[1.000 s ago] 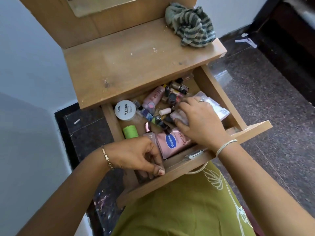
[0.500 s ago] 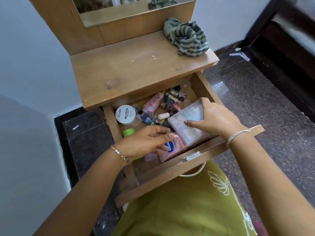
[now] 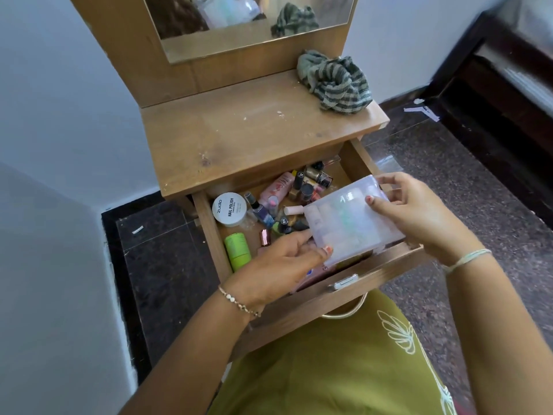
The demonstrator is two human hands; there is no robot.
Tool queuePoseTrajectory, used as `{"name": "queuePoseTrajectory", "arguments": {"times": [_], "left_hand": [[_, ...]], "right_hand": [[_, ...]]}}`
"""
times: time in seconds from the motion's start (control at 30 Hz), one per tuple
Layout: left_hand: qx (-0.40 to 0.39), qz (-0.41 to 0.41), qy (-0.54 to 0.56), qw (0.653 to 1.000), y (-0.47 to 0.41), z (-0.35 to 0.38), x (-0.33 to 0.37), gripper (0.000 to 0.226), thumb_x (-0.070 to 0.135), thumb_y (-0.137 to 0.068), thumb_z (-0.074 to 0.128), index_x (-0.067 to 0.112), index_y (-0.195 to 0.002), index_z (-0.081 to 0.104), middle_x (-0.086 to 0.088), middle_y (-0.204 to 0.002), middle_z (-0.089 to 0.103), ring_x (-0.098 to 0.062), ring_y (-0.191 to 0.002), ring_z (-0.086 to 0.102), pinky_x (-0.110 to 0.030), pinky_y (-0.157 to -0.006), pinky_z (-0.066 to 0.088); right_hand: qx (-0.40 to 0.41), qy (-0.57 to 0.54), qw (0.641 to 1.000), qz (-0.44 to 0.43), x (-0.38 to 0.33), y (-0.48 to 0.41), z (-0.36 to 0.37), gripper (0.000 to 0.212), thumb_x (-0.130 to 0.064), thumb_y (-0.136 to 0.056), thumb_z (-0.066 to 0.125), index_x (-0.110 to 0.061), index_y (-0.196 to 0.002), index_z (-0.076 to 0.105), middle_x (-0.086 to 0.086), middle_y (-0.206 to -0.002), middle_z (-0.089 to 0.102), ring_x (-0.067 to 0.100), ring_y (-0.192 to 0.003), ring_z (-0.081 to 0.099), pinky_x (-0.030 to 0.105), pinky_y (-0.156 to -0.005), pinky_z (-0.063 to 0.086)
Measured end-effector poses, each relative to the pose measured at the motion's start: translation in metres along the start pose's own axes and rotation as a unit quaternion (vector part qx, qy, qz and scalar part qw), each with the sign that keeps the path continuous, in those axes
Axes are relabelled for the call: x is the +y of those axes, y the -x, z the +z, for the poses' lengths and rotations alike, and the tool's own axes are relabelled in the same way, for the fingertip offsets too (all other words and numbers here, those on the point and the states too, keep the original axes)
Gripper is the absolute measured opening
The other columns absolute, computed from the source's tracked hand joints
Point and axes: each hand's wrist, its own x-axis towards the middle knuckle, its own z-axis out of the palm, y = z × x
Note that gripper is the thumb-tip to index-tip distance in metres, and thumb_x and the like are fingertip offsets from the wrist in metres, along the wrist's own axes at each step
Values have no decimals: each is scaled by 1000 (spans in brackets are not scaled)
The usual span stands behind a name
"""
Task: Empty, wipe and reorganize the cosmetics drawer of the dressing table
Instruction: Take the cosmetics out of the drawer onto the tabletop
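The wooden drawer point(image 3: 209, 235) of the dressing table stands pulled out, full of cosmetics. A clear plastic pouch point(image 3: 350, 220) with small white items inside is held above the drawer's right half. My right hand point(image 3: 416, 217) grips its far right edge and my left hand point(image 3: 278, 265) holds its near left corner. Inside lie a white nail polish remover jar point(image 3: 229, 208), a green tube point(image 3: 237, 251), a pink bottle point(image 3: 276, 185) and several nail polish bottles point(image 3: 311, 184). A pink tube is mostly hidden under my left hand.
A striped green cloth point(image 3: 336, 80) lies bunched on the right rear of the dressing table top point(image 3: 239, 130). A mirror point(image 3: 239, 22) stands behind. White walls close the left side; dark stone floor point(image 3: 478, 190) and a dark bed frame point(image 3: 493, 94) lie right.
My right hand has lifted the clear pouch out of the drawer. My left hand left the drawer front and came up to hold the pouch's near corner. The view tilted upward.
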Motion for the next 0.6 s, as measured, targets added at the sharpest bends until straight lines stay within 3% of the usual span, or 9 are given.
{"name": "queuePoseTrajectory", "arguments": {"times": [0.1, 0.13, 0.2, 0.3, 0.37, 0.43, 0.5, 0.53, 0.6], "left_hand": [[40, 62, 14, 997, 14, 0, 7, 23, 24, -94, 53, 46, -99, 50, 32, -94, 64, 12, -90, 61, -11, -80, 50], [60, 84, 28, 994, 18, -2, 9, 27, 19, -92, 57, 42, -106, 51, 25, -102, 65, 5, -94, 63, -17, -81, 53], [109, 131, 65, 983, 22, -9, 15, 40, 7, -85, 64, 33, -114, 52, 16, -109, 64, -2, -95, 66, -19, -77, 55], [206, 183, 73, 958, 16, -30, 25, 55, -2, -74, 72, 23, -119, 55, 11, -110, 65, -4, -92, 67, -17, -76, 54], [270, 199, 57, 940, 5, -51, 32, 58, -3, -70, 76, 17, -121, 56, 11, -106, 66, -4, -87, 67, -17, -74, 54], [332, 197, 31, 922, -9, -72, 37, 57, 1, -69, 78, 14, -121, 58, 11, -105, 66, -7, -88, 67, -24, -77, 56], [382, 183, 9, 906, -21, -92, 40, 55, 2, -70, 79, 12, -121, 60, 3, -109, 68, -14, -94, 67, -36, -85, 55], [397, 179, 4, 900, -27, -100, 41, 54, 2, -71, 78, 11, -121, 61, -1, -109, 68, -15, -94, 67, -38, -87, 55], [422, 178, -19, 889, -38, -112, 41, 52, 4, -71, 78, 11, -120, 62, -2, -105, 70, -12, -85, 68, -37, -83, 56]], "right_hand": [[5, -77, 997, -24, -15, 7, -11, 34, -33, -87, 66, -27, -118, 53, 4, -100, 68, 14, -82, 69, 28, -65, 57], [5, -107, 994, -32, -22, 8, -13, 34, -32, -87, 67, -25, -117, 53, 6, -99, 69, 15, -83, 70, 31, -69, 57], [21, -154, 986, -52, -37, 4, -12, 36, -30, -85, 69, -18, -115, 54, 9, -100, 69, 18, -87, 70, 35, -74, 57], [40, -238, 968, -69, -68, -15, 2, 36, -23, -83, 73, -6, -110, 55, 8, -94, 69, 10, -79, 70, 22, -64, 55], [35, -289, 955, -59, -85, -36, 17, 35, -21, -82, 75, -4, -106, 56, 19, -102, 68, 23, -91, 69, 35, -79, 57], [44, -288, 955, -52, -100, -59, 33, 35, -23, -82, 75, -4, -106, 59, 20, -107, 67, 26, -92, 67, 33, -82, 56], [61, -233, 969, -61, -112, -79, 47, 36, -28, -83, 74, -5, -109, 64, 11, -101, 68, 12, -76, 62, 13, -61, 50], [59, -210, 973, -69, -116, -88, 52, 38, -28, -83, 73, -5, -112, 64, 9, -101, 67, 9, -74, 60, 9, -55, 47], [33, -186, 979, -75, -121, -101, 58, 41, -25, -85, 71, -3, -119, 62, 12, -111, 66, 16, -86, 64, 16, -68, 53]]}}
